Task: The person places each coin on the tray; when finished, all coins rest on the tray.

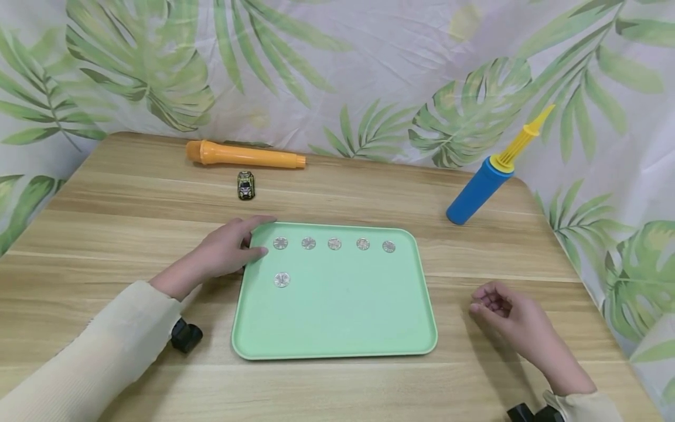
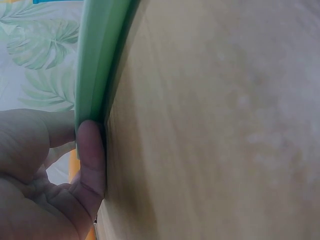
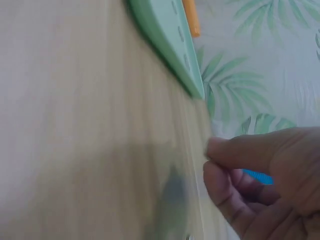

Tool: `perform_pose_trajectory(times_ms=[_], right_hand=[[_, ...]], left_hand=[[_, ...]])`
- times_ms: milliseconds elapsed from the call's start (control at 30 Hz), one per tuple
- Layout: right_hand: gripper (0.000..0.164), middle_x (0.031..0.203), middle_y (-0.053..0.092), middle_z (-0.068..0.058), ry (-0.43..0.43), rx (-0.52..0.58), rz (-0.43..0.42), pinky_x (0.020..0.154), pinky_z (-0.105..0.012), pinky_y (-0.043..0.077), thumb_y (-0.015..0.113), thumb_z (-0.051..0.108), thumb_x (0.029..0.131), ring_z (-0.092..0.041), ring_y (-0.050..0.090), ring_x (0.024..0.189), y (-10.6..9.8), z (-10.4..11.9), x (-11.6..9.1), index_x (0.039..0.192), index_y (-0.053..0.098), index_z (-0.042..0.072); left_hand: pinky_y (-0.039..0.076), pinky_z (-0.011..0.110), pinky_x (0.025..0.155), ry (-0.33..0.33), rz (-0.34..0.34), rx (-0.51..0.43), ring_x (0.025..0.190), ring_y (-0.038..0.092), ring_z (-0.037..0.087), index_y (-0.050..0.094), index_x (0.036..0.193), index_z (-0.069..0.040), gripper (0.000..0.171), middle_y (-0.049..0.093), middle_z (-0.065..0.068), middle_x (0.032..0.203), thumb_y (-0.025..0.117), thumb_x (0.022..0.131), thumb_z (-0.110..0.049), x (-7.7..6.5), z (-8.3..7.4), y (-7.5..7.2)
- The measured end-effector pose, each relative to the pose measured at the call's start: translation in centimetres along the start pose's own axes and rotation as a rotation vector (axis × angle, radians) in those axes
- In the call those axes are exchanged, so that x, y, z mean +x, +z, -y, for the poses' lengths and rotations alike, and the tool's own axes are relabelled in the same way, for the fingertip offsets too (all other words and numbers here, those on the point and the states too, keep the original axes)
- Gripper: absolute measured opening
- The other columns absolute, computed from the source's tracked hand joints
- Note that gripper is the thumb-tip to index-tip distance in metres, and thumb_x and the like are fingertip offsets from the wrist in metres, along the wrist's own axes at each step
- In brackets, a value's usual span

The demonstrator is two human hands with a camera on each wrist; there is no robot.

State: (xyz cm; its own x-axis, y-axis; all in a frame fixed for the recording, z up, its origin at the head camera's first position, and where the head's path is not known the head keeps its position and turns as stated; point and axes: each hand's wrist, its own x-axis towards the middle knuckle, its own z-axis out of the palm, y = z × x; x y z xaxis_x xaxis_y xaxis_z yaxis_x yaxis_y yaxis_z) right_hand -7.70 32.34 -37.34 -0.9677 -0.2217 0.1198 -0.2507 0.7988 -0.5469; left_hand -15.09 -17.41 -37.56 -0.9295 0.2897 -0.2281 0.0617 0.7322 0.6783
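A light green tray [image 1: 348,319] lies on the table, with several silver coins [image 1: 334,244] in a row along its far side. Another coin [image 1: 282,279] lies below the row's left end. My left hand [image 1: 227,249] grips the tray's upper left edge, thumb over the rim; in the left wrist view a finger [image 2: 91,155] presses the outer side. To the right of the tray, my right hand [image 1: 514,319] hovers over the table with curled fingers, thumb and index tips close together in the right wrist view. I cannot tell whether a coin sits between them.
An orange toy microphone [image 1: 245,155] lies along the table's back edge, with a small toy car [image 1: 246,185] in front of it. At the back right is a blue and yellow hand pump [image 1: 480,190]. A leaf-print cloth [image 1: 369,70] hangs behind the wooden table [image 1: 132,217].
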Motion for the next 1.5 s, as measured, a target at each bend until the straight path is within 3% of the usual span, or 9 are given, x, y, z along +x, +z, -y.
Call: perform_pose_trajectory(times_ms=[200, 400, 600, 1067, 1500], right_hand=[[0.013, 0.094, 0.074, -0.006, 0.013, 0.124, 0.015, 0.073, -0.012, 0.056, 0.077, 0.004, 0.093, 0.005, 0.063, 0.083, 0.7, 1.9, 2.2, 0.105, 0.072, 0.004], [0.013, 0.099, 0.073, -0.010, 0.031, 0.260, 0.127, 0.079, -0.018, 0.060, 0.076, 0.009, 0.096, -0.004, 0.067, 0.089, 2.3, 4.2, 5.3, 0.106, 0.070, 0.003], [0.011, 0.096, 0.073, -0.011, -0.045, 0.327, 0.227, 0.079, -0.021, 0.059, 0.077, 0.007, 0.094, -0.013, 0.066, 0.087, 5.4, 6.8, 8.5, 0.102, 0.071, 0.003], [0.011, 0.092, 0.070, -0.004, -0.152, 0.393, 0.475, 0.075, -0.020, 0.055, 0.080, 0.008, 0.092, -0.011, 0.062, 0.083, 11.5, 13.8, 12.0, 0.097, 0.070, 0.008], [0.010, 0.093, 0.068, -0.002, -0.219, 0.305, 0.518, 0.078, -0.020, 0.053, 0.078, 0.009, 0.094, -0.011, 0.060, 0.085, 12.9, 16.4, 12.4, 0.098, 0.069, 0.010]], left_hand=[[0.050, 0.032, 0.062, 0.008, 0.004, 0.007, 0.072, 0.057, 0.021, 0.038, 0.162, -0.013, 0.066, 0.056, 0.019, 0.102, 0.067, 0.102, -0.014, 0.2, -0.1, 0.1], [0.049, 0.032, 0.061, 0.007, 0.000, 0.013, 0.072, 0.056, 0.021, 0.038, 0.162, -0.014, 0.067, 0.055, 0.019, 0.102, 0.067, 0.102, -0.016, 0.2, 0.3, 0.1], [0.050, 0.033, 0.060, 0.017, -0.002, 0.004, 0.069, 0.057, 0.020, 0.038, 0.162, -0.013, 0.067, 0.057, 0.019, 0.099, 0.068, 0.102, -0.014, 0.1, 0.4, 0.0], [0.048, 0.032, 0.064, 0.020, -0.015, 0.024, 0.081, 0.054, 0.024, 0.041, 0.161, -0.013, 0.066, 0.056, 0.018, 0.102, 0.068, 0.101, -0.015, 0.0, 0.2, 0.0], [0.048, 0.032, 0.063, 0.028, -0.014, 0.032, 0.080, 0.053, 0.023, 0.041, 0.160, -0.013, 0.065, 0.055, 0.017, 0.101, 0.068, 0.101, -0.015, 0.1, 0.3, -0.1]])
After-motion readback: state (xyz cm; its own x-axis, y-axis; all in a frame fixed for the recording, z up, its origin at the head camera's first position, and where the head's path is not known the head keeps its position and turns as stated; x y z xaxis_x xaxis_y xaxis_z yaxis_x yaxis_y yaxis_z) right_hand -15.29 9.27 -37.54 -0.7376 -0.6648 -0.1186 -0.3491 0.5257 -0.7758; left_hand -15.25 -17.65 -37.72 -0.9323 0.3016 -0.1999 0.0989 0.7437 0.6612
